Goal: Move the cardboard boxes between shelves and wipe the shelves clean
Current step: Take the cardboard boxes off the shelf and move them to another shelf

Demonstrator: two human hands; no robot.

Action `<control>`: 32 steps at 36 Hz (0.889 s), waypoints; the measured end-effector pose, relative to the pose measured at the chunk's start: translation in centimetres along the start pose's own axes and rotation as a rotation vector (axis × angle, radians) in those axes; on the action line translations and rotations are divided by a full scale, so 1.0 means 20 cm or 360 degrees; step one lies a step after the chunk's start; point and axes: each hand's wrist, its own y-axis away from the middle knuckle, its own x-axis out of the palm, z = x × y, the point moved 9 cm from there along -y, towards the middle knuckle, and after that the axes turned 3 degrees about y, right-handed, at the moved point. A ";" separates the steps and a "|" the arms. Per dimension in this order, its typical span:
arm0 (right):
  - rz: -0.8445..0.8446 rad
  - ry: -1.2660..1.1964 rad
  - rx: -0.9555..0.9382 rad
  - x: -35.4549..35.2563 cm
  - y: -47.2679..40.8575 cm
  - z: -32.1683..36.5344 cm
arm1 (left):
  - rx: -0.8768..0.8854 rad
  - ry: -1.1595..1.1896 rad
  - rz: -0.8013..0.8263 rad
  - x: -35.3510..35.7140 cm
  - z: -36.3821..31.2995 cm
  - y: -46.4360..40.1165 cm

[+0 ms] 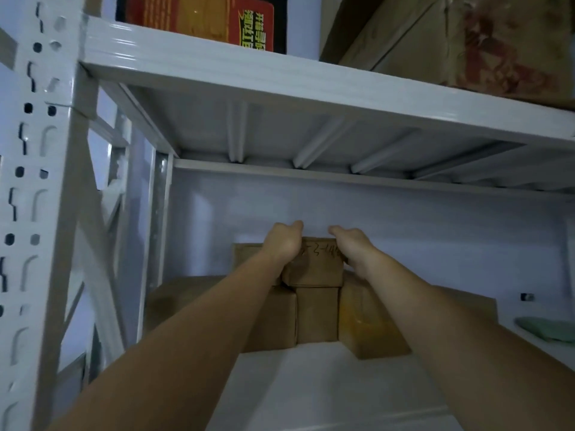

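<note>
White-painted steel makes up the whole rack: a slotted upright at the left, a ribbed upper shelf overhead, and a pale lower shelf whose near part lies bare in front of the boxes. A plain light wall closes the bay behind.

Cardboard boxes sit packed together at the back of the lower shelf, against the wall. The top box, with handwriting on its front face, rests on a small box, flanked by a larger box on the left and one with yellowish tape on the right.

Both arms reach in. The left hand grips the top box's left upper corner, fingers curled over its far edge; the right hand holds the right upper corner likewise. Ample open height remains between the top box and the upper shelf.

A green cloth lies at the shelf's right edge. On the upper shelf stand a red printed carton and a big brown carton.
</note>
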 end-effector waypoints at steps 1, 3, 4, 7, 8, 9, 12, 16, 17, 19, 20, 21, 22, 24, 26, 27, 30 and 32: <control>0.0051 -0.0032 0.0030 0.02 -0.03 -0.02 | -0.0005 -0.0021 0.0003 0.02 0.02 -0.02; 0.0124 -0.0065 0.0048 0.06 -0.04 -0.03 | -0.0010 -0.0048 0.0008 0.04 0.05 -0.06; 0.0137 -0.0088 0.0051 0.06 -0.03 -0.02 | -0.0014 -0.0063 0.0004 0.05 0.07 -0.06; 0.0190 -0.0162 0.0054 0.09 -0.05 -0.02 | -0.0026 -0.0075 -0.0022 0.06 0.09 -0.05; 0.0209 -0.0160 0.0056 0.09 -0.05 -0.01 | -0.0023 -0.0065 -0.0015 0.07 0.09 -0.05; 0.0222 -0.0156 0.0060 0.09 -0.04 -0.01 | -0.0010 -0.0045 -0.0014 0.08 0.08 -0.04; 0.0179 -0.0163 0.0055 0.07 -0.03 0.02 | 0.0022 0.0004 -0.0020 0.08 0.06 -0.04; 0.0101 -0.0279 0.0056 -0.01 0.00 0.06 | 0.0111 0.0155 -0.0051 0.08 -0.02 -0.01; 0.0065 -0.0323 0.0056 -0.04 0.02 0.08 | 0.0157 0.0207 -0.0065 0.08 -0.06 0.01; 0.0032 -0.0435 0.0016 -0.09 0.06 0.12 | 0.0216 0.0360 -0.0070 0.09 -0.13 0.03; 0.0038 -0.0494 -0.0017 -0.11 0.08 0.15 | 0.0218 0.0455 -0.0079 0.09 -0.16 0.03; 0.0050 -0.0538 -0.0049 -0.12 0.10 0.17 | 0.0208 0.0535 -0.0092 0.10 -0.19 0.05; 0.0062 -0.0574 -0.0080 -0.14 0.12 0.18 | 0.0201 0.0615 -0.0115 0.09 -0.21 0.06; 0.0085 -0.0649 -0.0121 -0.18 0.17 0.21 | 0.0230 0.0688 -0.0124 0.10 -0.25 0.09; 0.0110 -0.0709 -0.0147 -0.21 0.22 0.22 | 0.0255 0.0706 -0.0134 0.09 -0.29 0.14; 0.0120 -0.0718 -0.0170 -0.23 0.24 0.22 | 0.0274 0.0698 -0.0126 0.09 -0.31 0.18; 0.0146 -0.0759 -0.0241 -0.24 0.36 0.23 | 0.0321 0.0594 -0.0108 0.06 -0.34 0.29; 0.0168 -0.0810 -0.0277 -0.24 0.44 0.23 | 0.0312 0.0588 -0.0088 0.03 -0.35 0.37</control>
